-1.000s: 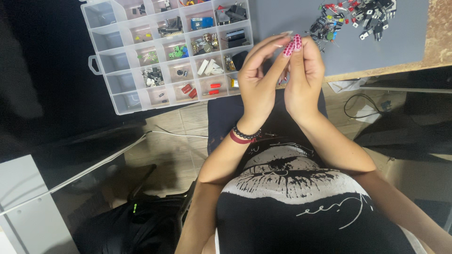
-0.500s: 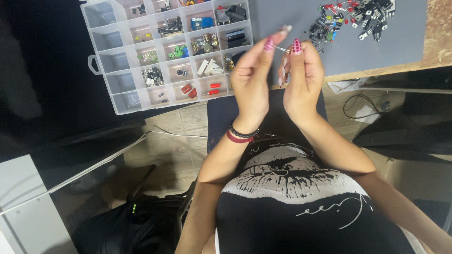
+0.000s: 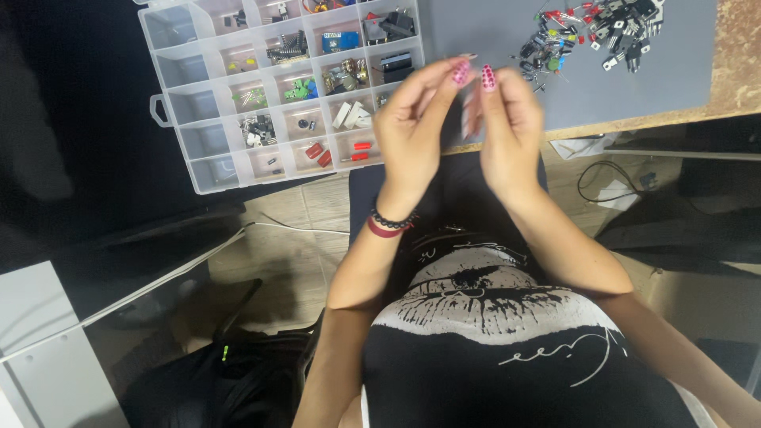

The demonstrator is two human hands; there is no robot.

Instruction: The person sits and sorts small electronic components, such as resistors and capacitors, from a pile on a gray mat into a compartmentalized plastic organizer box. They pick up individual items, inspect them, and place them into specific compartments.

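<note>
Both hands are up in front of me, fingertips meeting over the near edge of the tabletop (image 3: 491, 32). My left hand (image 3: 412, 127) and my right hand (image 3: 507, 131) pinch something tiny between them, right where the pink nails come together; it is too small and blurred for me to say what it is, so I cannot tell exactly what the fingers (image 3: 462, 75) grip. Thumbs and forefingers are closed toward each other, the other fingers loosely curled. Just to the left of my left hand sits a clear compartment box (image 3: 170, 127) full of small electronic parts. Up and to the right of my right hand lies a loose heap of components (image 3: 590, 32) on the grey surface, well apart from my fingers. Dark bead bracelets (image 3: 390, 224) ring my left wrist.
</note>
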